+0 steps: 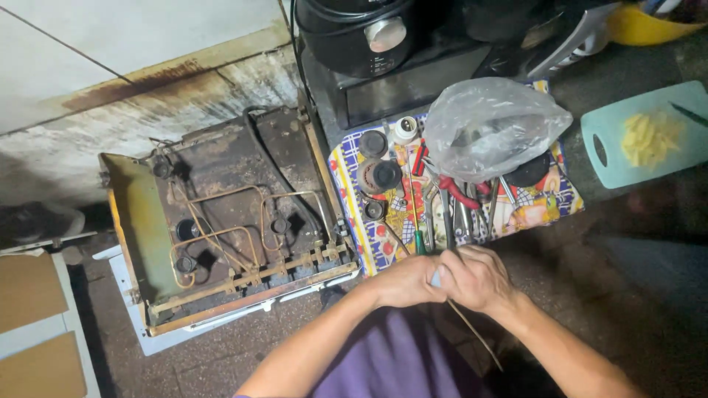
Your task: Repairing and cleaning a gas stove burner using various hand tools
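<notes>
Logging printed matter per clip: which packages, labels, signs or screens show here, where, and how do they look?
Plastic bag: translucent grey, crumpled, on the patterned cloth beside the tools.
Cardboard pieces: flat, brown, far left edge.
Black cooker: top centre, round silver knob, small pale panel markings too small to make out.
No signs or lit screens visible.

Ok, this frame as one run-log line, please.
left hand: gripping thin metal tube | right hand: same tube | nearby: opened gas stove, tools on patterned cloth, plastic bag

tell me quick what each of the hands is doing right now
Left hand: closed, gripping a small pale piece between both hands.
Right hand: closed on a thin wire.
</notes>
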